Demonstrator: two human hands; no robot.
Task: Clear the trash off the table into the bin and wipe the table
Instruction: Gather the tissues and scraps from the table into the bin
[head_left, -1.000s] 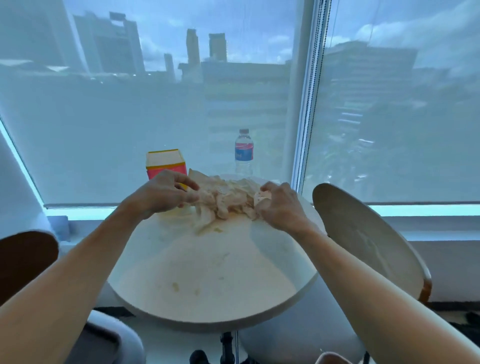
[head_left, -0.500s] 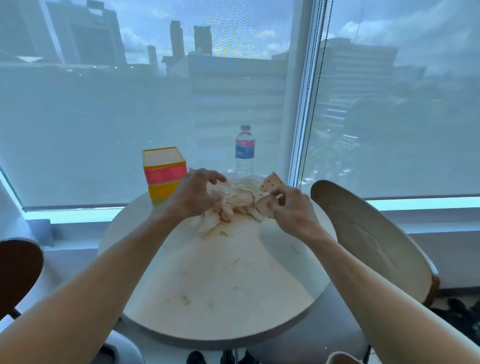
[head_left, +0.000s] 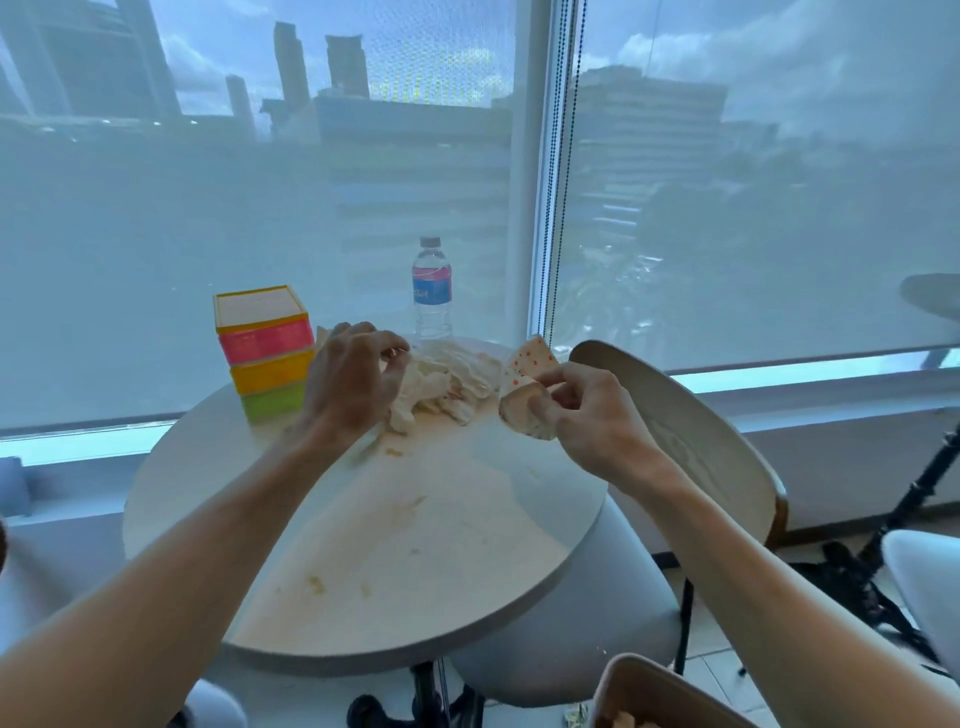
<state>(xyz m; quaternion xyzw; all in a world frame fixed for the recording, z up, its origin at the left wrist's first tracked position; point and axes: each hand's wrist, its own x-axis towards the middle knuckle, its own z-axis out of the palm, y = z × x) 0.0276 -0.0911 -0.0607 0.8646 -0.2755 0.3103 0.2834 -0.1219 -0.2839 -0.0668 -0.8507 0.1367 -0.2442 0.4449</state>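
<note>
Right hand (head_left: 587, 415) pinched dotted paper cup (head_left: 524, 389) between curled fingers; left hand (head_left: 348, 384), fingers curled, gripped napkin pile (head_left: 447, 382) on table (head_left: 415, 545).

Stacked box (head_left: 264, 353) (pink, yellow, green bands) at table's far left edge. Water bottle (head_left: 432, 291) upright at far edge. Wooden chair back (head_left: 675, 441) beside right edge.
</note>
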